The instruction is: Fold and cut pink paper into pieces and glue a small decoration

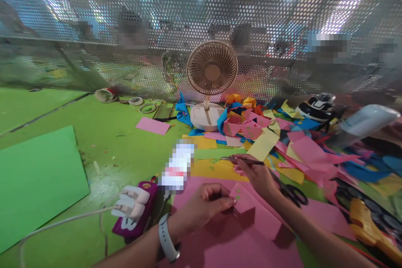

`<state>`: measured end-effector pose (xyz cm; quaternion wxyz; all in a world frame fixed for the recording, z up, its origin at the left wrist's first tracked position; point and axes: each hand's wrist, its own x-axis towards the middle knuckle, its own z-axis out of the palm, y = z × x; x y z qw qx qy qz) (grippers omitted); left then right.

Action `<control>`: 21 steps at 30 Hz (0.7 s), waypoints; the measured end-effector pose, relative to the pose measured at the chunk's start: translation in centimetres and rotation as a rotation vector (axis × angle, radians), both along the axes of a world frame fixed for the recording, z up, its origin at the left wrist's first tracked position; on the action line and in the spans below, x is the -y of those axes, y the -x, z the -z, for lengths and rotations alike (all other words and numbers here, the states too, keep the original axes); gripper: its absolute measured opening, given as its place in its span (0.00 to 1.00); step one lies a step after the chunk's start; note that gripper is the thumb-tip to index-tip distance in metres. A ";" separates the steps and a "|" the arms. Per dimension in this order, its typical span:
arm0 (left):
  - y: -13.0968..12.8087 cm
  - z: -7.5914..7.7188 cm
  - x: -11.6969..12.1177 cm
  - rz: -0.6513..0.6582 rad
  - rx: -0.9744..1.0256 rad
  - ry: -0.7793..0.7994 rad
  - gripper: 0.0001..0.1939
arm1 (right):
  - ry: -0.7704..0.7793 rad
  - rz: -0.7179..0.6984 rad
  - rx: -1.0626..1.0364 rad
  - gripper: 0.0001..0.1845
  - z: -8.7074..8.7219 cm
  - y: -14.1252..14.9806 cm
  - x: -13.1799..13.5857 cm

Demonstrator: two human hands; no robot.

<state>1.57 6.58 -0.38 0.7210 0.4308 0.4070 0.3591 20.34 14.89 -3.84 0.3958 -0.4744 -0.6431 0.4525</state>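
Observation:
My left hand (205, 207), a pale watch band (167, 236) on its wrist, pinches the edge of a pink piece of paper (256, 209) with small green marks near its corner. The piece is raised and casts a shadow on a larger pink sheet (216, 243) beneath. My right hand (251, 171) grips a slim dark tool (248, 161) that looks like tweezers, its tip pointing left over yellow paper (207, 169) and a light green strip (216, 153). Beside my right forearm lie black-handled scissors (297, 194).
A fan (212, 71) stands by the perforated metal screen. Coloured paper scraps (314, 155) pile up on the right, near a yellow tool (366, 222). A lit phone (178, 167), a purple power strip (135, 213) with white plugs and a green board (40, 184) are on the left.

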 end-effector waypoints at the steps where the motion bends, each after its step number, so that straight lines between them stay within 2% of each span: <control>1: 0.0 0.1 0.0 0.002 0.006 0.000 0.15 | -0.001 -0.007 0.015 0.18 -0.1 0.0 0.0; 7: 0.1 0.4 0.0 0.005 0.006 0.011 0.14 | -0.048 -0.010 0.098 0.18 -0.6 0.3 0.0; 16: 0.1 0.5 0.0 0.011 0.032 0.034 0.13 | -0.071 -0.007 0.084 0.17 -0.5 0.3 0.1; 21: 0.2 0.0 -0.1 -0.011 0.054 0.034 0.13 | -0.085 0.000 0.056 0.17 -0.8 -0.1 0.0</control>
